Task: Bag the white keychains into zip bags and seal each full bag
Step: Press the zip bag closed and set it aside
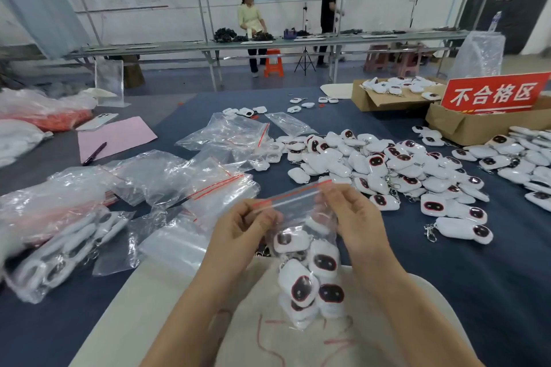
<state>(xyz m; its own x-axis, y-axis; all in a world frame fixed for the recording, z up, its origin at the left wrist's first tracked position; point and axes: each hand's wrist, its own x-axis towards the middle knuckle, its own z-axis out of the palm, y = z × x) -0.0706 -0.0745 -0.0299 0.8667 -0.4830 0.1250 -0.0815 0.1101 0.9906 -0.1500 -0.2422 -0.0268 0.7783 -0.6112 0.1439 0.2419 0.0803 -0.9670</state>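
I hold a clear zip bag (298, 208) with a red zip strip up in front of me. Several white keychains (310, 274) with dark oval faces hang inside it. My left hand (244, 226) pinches the left end of the zip strip. My right hand (348, 214) pinches the right end. A big loose heap of white keychains (387, 170) lies on the blue table cover to the right. Empty zip bags (220, 188) lie to the left of my hands.
A filled bag of keychains (65, 250) lies at the left. Cardboard boxes (465, 125) with a red sign (495, 92) stand at the back right. A pink sheet (119, 134) and pen (94, 153) lie at the left. Two people stand at a far bench.
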